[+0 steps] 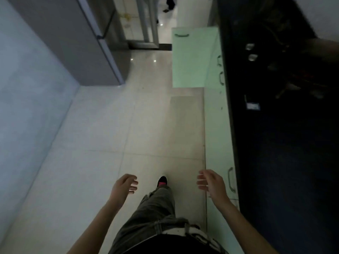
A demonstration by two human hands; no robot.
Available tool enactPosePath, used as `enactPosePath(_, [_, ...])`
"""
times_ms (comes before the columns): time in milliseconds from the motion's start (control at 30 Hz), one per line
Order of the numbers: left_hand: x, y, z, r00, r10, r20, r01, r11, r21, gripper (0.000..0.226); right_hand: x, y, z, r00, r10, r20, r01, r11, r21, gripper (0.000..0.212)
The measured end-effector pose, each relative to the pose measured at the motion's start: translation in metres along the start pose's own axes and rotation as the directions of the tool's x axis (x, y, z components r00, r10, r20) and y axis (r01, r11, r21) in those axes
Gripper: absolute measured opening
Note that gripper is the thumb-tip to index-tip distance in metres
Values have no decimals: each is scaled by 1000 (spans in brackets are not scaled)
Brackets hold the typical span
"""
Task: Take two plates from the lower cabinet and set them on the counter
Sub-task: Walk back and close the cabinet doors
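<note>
Both hands are empty. The left hand and the right hand hang out in front of the body, well apart, with soft, bent fingers that hold nothing. I think they are held like this because the person is getting ready to reach, with no step of the job done yet.

No plates show anywhere. The lower cabinet is pale green and runs just beside the right hand. Its handle is very near that hand. The door there is shut, so I cannot tell what is inside. The plates are likely behind one of these doors.

Far ahead of the right hand one green door stands open, but its inside is hidden. The dark counter lies past the right hand, on top of the cabinet. A shoe stands between the hands on the floor.
</note>
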State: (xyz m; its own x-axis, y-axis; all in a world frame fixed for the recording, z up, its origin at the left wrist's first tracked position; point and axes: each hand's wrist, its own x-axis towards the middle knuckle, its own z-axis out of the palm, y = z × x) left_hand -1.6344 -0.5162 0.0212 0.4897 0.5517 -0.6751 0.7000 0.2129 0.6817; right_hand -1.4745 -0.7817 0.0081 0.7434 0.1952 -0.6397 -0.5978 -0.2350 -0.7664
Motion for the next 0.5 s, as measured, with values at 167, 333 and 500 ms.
enactPosePath(167, [28, -13, -59, 974, -156, -167, 129, 978, -162, 19, 62, -41, 72, 997, 10, 72, -5, 997, -72, 24])
enactPosePath(333, [95, 26, -105, 961, -196, -196, 163, 971, -174, 19, 126, -85, 126, 998, 46, 33, -43, 994, -101, 23])
enactPosePath(500, [179, 103, -116, 986, -130, -106, 121, 989, -88, 18, 171, -135, 141, 996, 78, -52, -82, 994, -71, 25])
